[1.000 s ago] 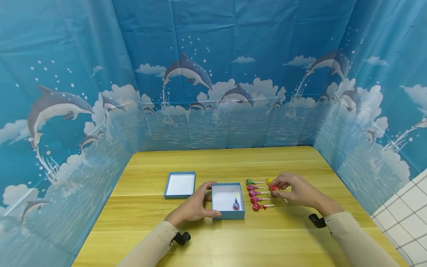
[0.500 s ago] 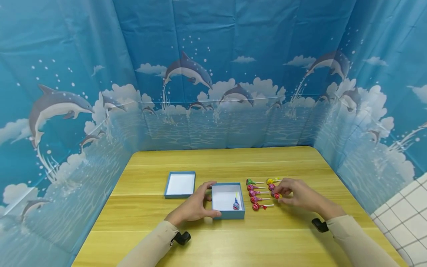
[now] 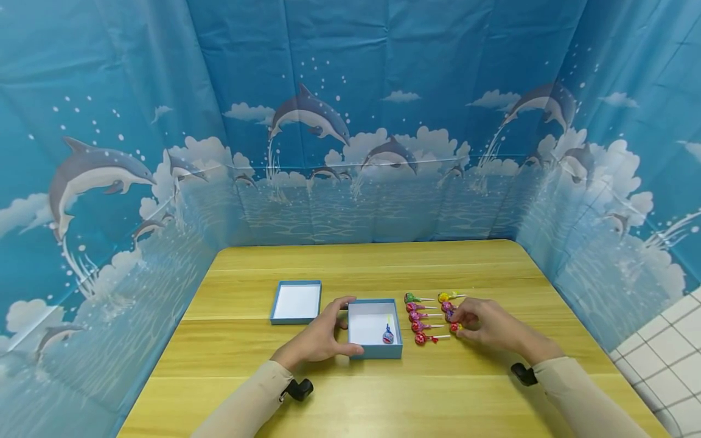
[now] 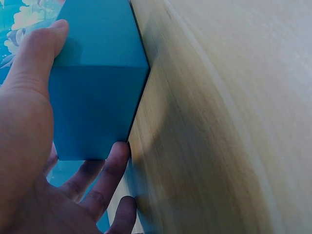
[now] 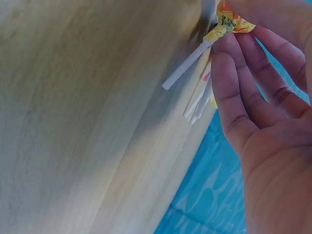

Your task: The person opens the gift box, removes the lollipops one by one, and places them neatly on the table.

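The right hand [image 3: 484, 322] is drawing back toward the person along the right-hand column of lollipops: a second ago it was up at the yellow lollipop [image 3: 442, 297] at the far end, and now that one is lying uncovered on the tabletop [image 3: 383, 389]. The fingers [image 5: 234, 73] are closing in a pinch on a yellow-wrapped lollipop [image 5: 225, 24] lower in the column, at about 3 o'clock from the open blue box [image 3: 375, 354]. Judging from this, a pick-up is beginning rather than finishing. The left hand [image 3: 320, 337] is staying put, thumb and fingers clamped on the box's 9 o'clock wall. One blue lollipop [image 3: 387, 336] is lying inside; the lid [image 3: 296, 302] is sitting at 10 o'clock.
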A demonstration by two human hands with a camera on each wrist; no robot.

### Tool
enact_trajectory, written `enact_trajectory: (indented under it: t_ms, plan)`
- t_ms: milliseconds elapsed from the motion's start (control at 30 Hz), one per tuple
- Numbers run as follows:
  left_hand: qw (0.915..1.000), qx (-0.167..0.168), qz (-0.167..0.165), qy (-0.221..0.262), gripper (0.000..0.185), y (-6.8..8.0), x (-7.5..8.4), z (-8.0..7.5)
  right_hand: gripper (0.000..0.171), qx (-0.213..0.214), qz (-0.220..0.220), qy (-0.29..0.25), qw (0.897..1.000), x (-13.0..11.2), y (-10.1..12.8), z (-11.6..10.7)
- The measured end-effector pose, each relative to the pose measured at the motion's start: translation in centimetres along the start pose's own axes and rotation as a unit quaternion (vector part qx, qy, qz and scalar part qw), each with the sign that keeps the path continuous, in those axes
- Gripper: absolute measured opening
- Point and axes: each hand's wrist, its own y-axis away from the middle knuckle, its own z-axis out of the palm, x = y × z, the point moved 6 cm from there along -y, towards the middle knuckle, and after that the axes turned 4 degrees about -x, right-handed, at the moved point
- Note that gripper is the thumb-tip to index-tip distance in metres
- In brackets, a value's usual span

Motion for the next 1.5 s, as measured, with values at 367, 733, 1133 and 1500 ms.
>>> enact_trajectory:
  t_ms: [367,733,1133,1500]
  plan:
    - [1.0000,-0.002,0.004,-0.005,0.112,0.0,0.0,0.0,0.021,0.001,-0.020,0.019,1.000,0.0,0.0,0.2]
    - [0.9999,0.001,0.010,-0.005,0.113,0.1,0.1,0.0,0.022,0.004,-0.012,0.030,0.999,-0.1,0.0,0.2]
    - [0.9997,-0.004,0.004,-0.024,0.112,0.0,0.5,0.0,0.026,0.029,-0.033,0.054,0.998,-1.2,0.1,-0.5]
    - [0.9982,0.003,0.001,-0.061,0.113,0.0,0.9,-0.1,0.024,0.039,-0.073,0.071,0.994,-4.3,-1.5,-1.1]
